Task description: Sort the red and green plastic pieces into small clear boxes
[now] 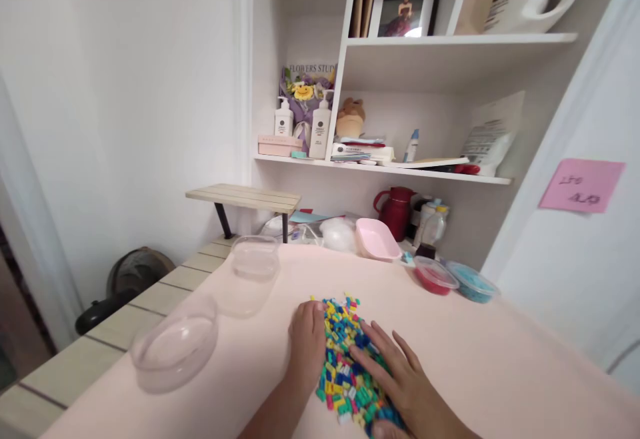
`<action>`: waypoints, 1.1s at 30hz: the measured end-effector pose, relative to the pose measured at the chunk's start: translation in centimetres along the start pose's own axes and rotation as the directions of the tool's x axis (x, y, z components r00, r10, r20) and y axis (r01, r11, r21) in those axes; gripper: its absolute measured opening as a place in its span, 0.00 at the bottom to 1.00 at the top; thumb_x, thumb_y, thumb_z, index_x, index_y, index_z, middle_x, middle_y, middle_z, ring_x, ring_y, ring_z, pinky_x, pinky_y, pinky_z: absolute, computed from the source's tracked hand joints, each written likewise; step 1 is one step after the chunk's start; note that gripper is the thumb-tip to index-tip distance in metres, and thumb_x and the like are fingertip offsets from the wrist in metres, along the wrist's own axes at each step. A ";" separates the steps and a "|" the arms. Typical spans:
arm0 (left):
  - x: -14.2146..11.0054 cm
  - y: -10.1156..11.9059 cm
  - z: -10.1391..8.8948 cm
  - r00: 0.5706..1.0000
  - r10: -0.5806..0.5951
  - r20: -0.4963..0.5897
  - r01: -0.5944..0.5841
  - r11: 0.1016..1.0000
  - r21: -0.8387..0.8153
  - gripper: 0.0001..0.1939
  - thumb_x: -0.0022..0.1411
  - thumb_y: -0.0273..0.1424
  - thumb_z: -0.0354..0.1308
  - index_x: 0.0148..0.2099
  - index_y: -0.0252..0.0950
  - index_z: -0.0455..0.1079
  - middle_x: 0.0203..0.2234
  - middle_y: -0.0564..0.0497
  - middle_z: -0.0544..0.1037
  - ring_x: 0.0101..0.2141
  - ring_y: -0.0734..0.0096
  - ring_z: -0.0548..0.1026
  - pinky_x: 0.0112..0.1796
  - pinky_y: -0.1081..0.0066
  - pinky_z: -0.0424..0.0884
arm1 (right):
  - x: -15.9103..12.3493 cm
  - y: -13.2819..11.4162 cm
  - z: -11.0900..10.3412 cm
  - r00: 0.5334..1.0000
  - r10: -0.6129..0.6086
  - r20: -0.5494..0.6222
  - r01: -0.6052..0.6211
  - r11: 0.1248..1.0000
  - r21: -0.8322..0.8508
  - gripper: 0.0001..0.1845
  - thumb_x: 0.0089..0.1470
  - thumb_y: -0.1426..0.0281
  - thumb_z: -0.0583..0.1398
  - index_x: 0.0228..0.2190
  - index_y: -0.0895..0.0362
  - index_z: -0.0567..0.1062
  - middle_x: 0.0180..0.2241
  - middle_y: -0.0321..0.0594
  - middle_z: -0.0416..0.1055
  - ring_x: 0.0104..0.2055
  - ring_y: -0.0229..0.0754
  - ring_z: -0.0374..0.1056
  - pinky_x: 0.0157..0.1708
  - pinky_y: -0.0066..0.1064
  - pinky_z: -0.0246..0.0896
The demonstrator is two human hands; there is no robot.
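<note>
A heap of small plastic bricks in blue, yellow, green, red and white lies on the pale pink table cover. Against the heap's left edge rests my left hand, cupped on its side, thumb toward the bricks; its inner side is hidden. My right hand lies palm down over the heap's right side, fingers spread and touching bricks. Left of my hands stands a clear round bowl. Behind that are a clear rectangular container and a flat clear lid.
Toward the back right sit a pink tray, a tub with red contents and one with blue contents. A dark red jug and bottles stand behind. A small wooden stand is at back left, below shelves.
</note>
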State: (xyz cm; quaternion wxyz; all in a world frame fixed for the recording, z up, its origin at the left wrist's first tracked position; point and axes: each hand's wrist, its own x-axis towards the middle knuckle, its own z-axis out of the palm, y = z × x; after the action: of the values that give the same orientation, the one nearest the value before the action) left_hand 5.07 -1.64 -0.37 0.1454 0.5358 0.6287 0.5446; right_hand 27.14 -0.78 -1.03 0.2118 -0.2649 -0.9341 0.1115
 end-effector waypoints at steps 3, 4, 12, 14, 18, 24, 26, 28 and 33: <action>-0.3 0.4 -0.2 0.999 0.023 0.035 -0.024 0.999 0.037 0.20 0.68 0.39 0.38 0.39 0.40 0.70 0.39 0.46 0.77 0.44 0.63 0.73 0.49 0.62 0.65 | 1.3 -0.6 -0.2 0.999 0.029 0.023 -0.029 1.000 -0.003 0.37 0.56 0.52 0.57 0.64 0.42 0.55 0.68 0.37 0.42 0.69 0.59 0.36 0.64 0.61 0.26; -0.4 0.5 -0.2 0.999 0.025 0.044 -0.028 0.998 0.053 0.20 0.68 0.39 0.38 0.39 0.40 0.70 0.40 0.46 0.77 0.45 0.63 0.73 0.49 0.62 0.65 | 1.6 -0.7 -0.2 0.999 0.046 0.014 -0.046 0.999 0.010 0.36 0.57 0.53 0.56 0.64 0.42 0.55 0.68 0.37 0.43 0.69 0.58 0.36 0.64 0.60 0.26; -0.6 0.5 -0.6 1.000 0.001 0.024 -0.004 0.988 0.153 0.18 0.68 0.39 0.39 0.41 0.42 0.71 0.41 0.47 0.76 0.46 0.62 0.72 0.50 0.60 0.62 | 1.5 0.3 -1.6 0.957 0.231 -0.177 -0.146 0.907 0.394 0.32 0.59 0.53 0.52 0.63 0.42 0.58 0.67 0.31 0.46 0.69 0.53 0.39 0.67 0.51 0.31; -0.6 0.4 -0.7 1.000 -0.006 0.020 0.002 0.988 0.153 0.18 0.68 0.38 0.39 0.41 0.42 0.70 0.41 0.47 0.76 0.46 0.63 0.72 0.50 0.60 0.62 | 0.9 1.4 -2.2 0.912 0.351 -0.211 -0.225 0.860 0.458 0.33 0.58 0.51 0.51 0.63 0.44 0.57 0.67 0.32 0.46 0.69 0.52 0.39 0.67 0.49 0.31; -0.4 0.9 -1.0 1.000 0.008 0.000 -0.008 0.999 0.053 0.19 0.68 0.38 0.38 0.41 0.41 0.69 0.40 0.47 0.76 0.45 0.64 0.71 0.50 0.60 0.62 | 0.1 4.4 -2.2 0.777 0.565 -0.276 -0.373 0.767 0.522 0.34 0.58 0.48 0.50 0.62 0.47 0.61 0.65 0.37 0.53 0.68 0.53 0.45 0.67 0.48 0.35; 0.1 1.2 -1.9 0.998 -0.027 -0.064 0.026 1.000 -0.009 0.19 0.68 0.39 0.39 0.47 0.40 0.68 0.45 0.46 0.75 0.50 0.62 0.70 0.53 0.58 0.62 | 0.0 5.5 -1.0 0.819 0.551 -0.159 -0.390 0.738 0.551 0.35 0.55 0.46 0.55 0.59 0.47 0.66 0.63 0.39 0.58 0.66 0.54 0.50 0.66 0.48 0.38; 0.1 0.8 -2.1 1.000 0.014 -0.027 -0.012 0.997 0.070 0.18 0.67 0.37 0.40 0.50 0.39 0.68 0.47 0.44 0.74 0.51 0.62 0.70 0.53 0.57 0.62 | 0.2 4.7 -1.2 0.862 0.502 -0.071 -0.352 0.693 0.629 0.35 0.55 0.46 0.54 0.59 0.47 0.65 0.63 0.40 0.58 0.66 0.54 0.50 0.65 0.48 0.42; 0.0 0.5 -2.1 0.994 0.106 0.034 -0.111 0.974 0.199 0.19 0.66 0.33 0.40 0.53 0.39 0.68 0.49 0.44 0.74 0.53 0.61 0.69 0.55 0.56 0.60 | 0.6 3.7 -1.5 0.879 0.477 -0.009 -0.306 0.577 0.757 0.35 0.57 0.45 0.50 0.61 0.47 0.63 0.63 0.44 0.58 0.65 0.53 0.53 0.61 0.48 0.53; 0.3 1.9 -2.6 0.935 0.318 0.155 -0.353 0.826 0.439 0.19 0.65 0.27 0.42 0.51 0.43 0.71 0.50 0.45 0.74 0.54 0.61 0.68 0.59 0.50 0.53 | 1.3 3.1 -2.0 0.809 0.581 -0.088 -0.201 0.415 0.887 0.36 0.58 0.44 0.46 0.61 0.46 0.61 0.60 0.48 0.62 0.60 0.52 0.62 0.57 0.46 0.60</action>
State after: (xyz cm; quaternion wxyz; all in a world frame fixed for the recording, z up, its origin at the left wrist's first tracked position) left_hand 3.98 -3.05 2.31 -0.0601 0.6769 0.6295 0.3767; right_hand 28.45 2.73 0.12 0.4579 -0.3590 -0.6052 0.5433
